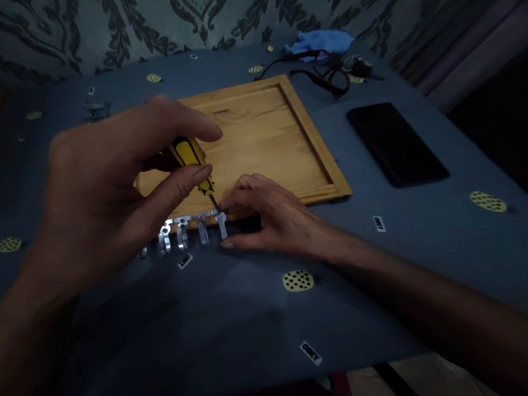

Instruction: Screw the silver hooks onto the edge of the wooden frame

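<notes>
My left hand (115, 186) is closed round the yellow and black handle of a screwdriver (190, 162). Its shaft points down at the right end of a silver hook rail (193, 218). Several metal hooks hang from this rail, which lies along the near edge of a shallow wooden tray or frame (256, 140). My right hand (274, 216) grips that edge at the rail's right end, fingers above and thumb below, beside the last hook (222, 225). The screwdriver's tip and any screw under it are too small to make out. My left hand covers the frame's left part.
A blue patterned cloth (381, 299) covers the table. To the right lies a black phone (396, 143). Behind it are dark eyeglasses (326, 78), keys (357, 65) and a crumpled blue cloth (318, 43). Small metal pieces (97, 109) lie at the back left, before a patterned wall (198, 10).
</notes>
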Demonstrator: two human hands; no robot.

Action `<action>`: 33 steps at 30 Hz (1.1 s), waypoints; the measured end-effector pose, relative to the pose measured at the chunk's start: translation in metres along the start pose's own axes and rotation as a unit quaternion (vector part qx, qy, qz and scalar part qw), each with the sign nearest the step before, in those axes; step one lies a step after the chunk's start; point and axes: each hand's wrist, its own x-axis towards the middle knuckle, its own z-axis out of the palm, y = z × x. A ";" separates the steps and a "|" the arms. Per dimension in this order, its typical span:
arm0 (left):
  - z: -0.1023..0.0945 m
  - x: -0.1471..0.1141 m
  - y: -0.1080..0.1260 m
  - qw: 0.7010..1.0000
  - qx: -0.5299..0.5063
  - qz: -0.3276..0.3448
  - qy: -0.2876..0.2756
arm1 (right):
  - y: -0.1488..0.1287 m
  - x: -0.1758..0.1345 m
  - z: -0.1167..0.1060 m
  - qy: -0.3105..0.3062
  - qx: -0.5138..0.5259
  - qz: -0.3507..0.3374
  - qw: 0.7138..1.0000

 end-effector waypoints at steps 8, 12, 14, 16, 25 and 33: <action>0.007 -0.001 0.003 0.999 -0.011 -0.004 0.032 | -0.001 0.002 0.001 -0.008 -0.019 0.004 1.000; 0.008 -0.001 0.003 0.999 -0.023 0.000 0.048 | -0.003 0.002 0.000 -0.015 -0.022 0.008 1.000; 0.007 -0.001 0.003 0.998 -0.020 0.006 0.052 | -0.005 0.004 -0.002 -0.022 -0.022 0.017 0.999; 0.006 0.000 0.002 0.999 -0.017 0.005 0.049 | -0.007 0.005 -0.003 -0.030 -0.023 0.027 0.999; 0.004 0.001 -0.008 0.997 -0.066 -0.010 0.039 | -0.009 0.005 -0.005 -0.039 -0.020 0.043 0.998; 0.002 0.005 -0.013 0.995 -0.041 -0.008 0.086 | -0.002 0.003 -0.003 -0.017 -0.002 0.009 1.000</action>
